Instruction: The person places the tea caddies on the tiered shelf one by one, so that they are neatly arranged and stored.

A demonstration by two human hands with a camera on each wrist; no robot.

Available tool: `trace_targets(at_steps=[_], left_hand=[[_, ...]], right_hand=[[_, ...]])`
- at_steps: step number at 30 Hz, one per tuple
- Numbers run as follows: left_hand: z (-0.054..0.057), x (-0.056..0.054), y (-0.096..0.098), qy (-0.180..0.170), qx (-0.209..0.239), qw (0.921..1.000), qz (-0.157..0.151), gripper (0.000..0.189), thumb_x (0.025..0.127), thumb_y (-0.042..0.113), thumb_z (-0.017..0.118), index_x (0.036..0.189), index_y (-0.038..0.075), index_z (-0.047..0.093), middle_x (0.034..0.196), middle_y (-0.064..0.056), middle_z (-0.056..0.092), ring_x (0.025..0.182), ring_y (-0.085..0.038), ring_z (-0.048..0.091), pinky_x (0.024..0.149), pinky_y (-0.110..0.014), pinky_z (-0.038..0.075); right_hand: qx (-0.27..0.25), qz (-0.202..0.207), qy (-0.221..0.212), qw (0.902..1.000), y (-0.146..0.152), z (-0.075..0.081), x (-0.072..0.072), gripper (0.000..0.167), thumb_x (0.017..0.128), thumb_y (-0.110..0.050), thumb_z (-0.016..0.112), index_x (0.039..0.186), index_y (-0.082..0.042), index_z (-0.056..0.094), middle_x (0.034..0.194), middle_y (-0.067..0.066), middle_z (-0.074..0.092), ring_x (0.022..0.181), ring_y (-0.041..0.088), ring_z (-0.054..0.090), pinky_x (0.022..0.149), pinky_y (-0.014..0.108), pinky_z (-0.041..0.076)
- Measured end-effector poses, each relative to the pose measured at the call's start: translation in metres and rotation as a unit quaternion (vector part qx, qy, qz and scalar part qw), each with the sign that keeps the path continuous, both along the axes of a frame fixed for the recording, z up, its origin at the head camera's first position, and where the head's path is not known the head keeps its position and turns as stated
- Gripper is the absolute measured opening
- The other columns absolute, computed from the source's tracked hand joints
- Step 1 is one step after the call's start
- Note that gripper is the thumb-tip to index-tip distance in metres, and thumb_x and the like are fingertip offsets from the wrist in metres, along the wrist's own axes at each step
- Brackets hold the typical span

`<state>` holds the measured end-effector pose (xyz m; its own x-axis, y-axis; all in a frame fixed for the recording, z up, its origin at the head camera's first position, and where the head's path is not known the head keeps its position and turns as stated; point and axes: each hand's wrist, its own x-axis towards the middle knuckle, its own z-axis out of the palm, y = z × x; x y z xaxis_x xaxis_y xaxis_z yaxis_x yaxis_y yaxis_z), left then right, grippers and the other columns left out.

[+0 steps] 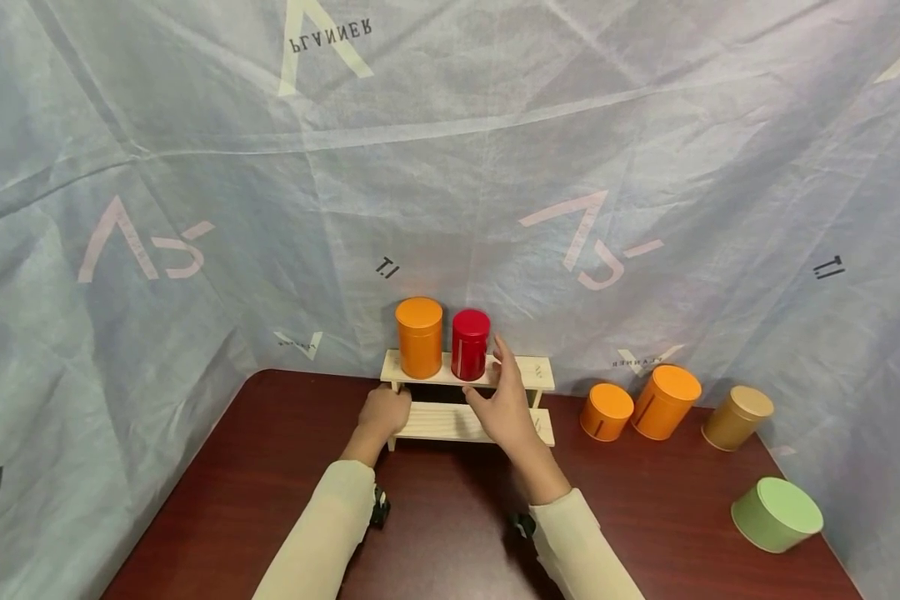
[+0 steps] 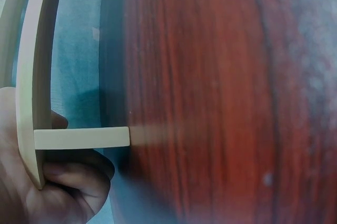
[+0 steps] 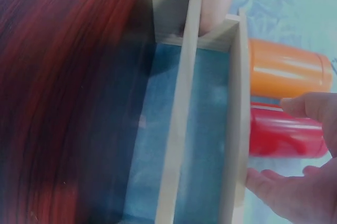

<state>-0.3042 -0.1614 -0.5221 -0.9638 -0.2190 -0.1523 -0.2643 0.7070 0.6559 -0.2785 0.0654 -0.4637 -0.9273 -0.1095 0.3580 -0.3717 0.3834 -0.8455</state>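
Observation:
A two-step wooden rack (image 1: 450, 422) stands at the table's back edge. On its upper step are a tall orange tin (image 1: 420, 340) and, just right of it, a smaller red tin (image 1: 470, 344), both upright with lids on. My left hand (image 1: 385, 410) grips the rack's left end; in the left wrist view its fingers curl around the wooden side by the leg (image 2: 81, 138). My right hand (image 1: 504, 410) is spread beside the red tin, thumb toward its front and fingers on its right. In the right wrist view the red tin (image 3: 287, 132) lies between thumb and fingers, which are not closed around it.
Right of the rack stand a short orange tin (image 1: 607, 412), a taller orange tin (image 1: 667, 402) and a gold tin (image 1: 737, 418). A wide green tin (image 1: 777, 515) sits nearer, by the right edge of the dark red table (image 1: 450, 533). Grey printed cloth (image 1: 450, 208) hangs behind.

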Motion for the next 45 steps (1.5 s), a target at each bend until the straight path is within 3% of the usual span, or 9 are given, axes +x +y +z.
trace_targets(at_steps=[6,17,23,27,35,45], left_hand=[[0.001,0.000,0.001,-0.008,-0.001,1.0000,0.001,0.055,0.111,0.038,0.037,0.143,0.000,0.058,0.101,-0.013,0.060,0.067,-0.024,0.052,0.058,-0.035,0.044],[0.002,0.001,0.000,-0.001,-0.013,0.9999,0.006,0.055,0.111,0.037,0.038,0.142,-0.002,0.060,0.106,-0.016,0.064,0.072,-0.026,0.057,0.061,-0.037,0.047],[-0.002,0.000,0.001,-0.005,-0.025,0.9997,0.004,0.058,0.110,0.039,0.036,0.146,-0.002,0.057,0.126,-0.018,0.065,0.086,-0.030,0.065,0.073,-0.044,0.056],[-0.003,-0.001,0.001,0.009,-0.022,0.9997,0.001,0.058,0.110,0.037,0.037,0.146,-0.003,0.057,0.128,-0.020,0.066,0.095,-0.032,0.068,0.082,-0.048,0.058],[-0.003,-0.002,-0.001,0.007,0.005,1.0000,-0.001,0.051,0.110,0.037,0.036,0.130,-0.002,0.064,0.105,-0.015,0.062,0.069,-0.024,0.052,0.063,-0.035,0.046],[-0.003,-0.001,-0.002,0.009,-0.001,1.0000,-0.001,0.055,0.110,0.037,0.037,0.139,-0.003,0.061,0.113,-0.017,0.064,0.075,-0.026,0.056,0.067,-0.037,0.049]], right_hand=[[-0.008,-0.018,0.001,0.9998,0.012,0.005,0.007,0.088,0.092,-0.006,0.077,0.165,-0.010,0.028,0.160,0.025,0.043,0.141,0.046,0.053,0.117,0.059,0.046],[-0.002,-0.054,-0.009,0.9985,0.037,0.012,0.014,0.075,0.096,-0.016,0.076,0.161,-0.009,0.037,0.156,0.022,0.049,0.143,0.042,0.051,0.120,0.059,0.043],[-0.010,-0.067,-0.021,0.9975,0.051,0.014,0.016,0.069,0.098,-0.016,0.074,0.159,-0.008,0.041,0.155,0.022,0.050,0.145,0.042,0.050,0.121,0.059,0.041],[-0.014,-0.071,-0.012,0.9973,0.059,0.016,0.015,0.066,0.098,-0.014,0.073,0.157,-0.006,0.044,0.154,0.025,0.051,0.143,0.045,0.051,0.120,0.060,0.042],[-0.014,-0.081,-0.010,0.9966,0.071,0.019,0.014,0.061,0.099,-0.014,0.072,0.154,-0.003,0.047,0.155,0.024,0.051,0.145,0.043,0.050,0.121,0.059,0.041],[-0.028,-0.108,-0.013,0.9937,0.087,0.023,0.014,0.056,0.099,-0.012,0.070,0.151,-0.002,0.050,0.155,0.023,0.052,0.145,0.044,0.049,0.122,0.059,0.039]])
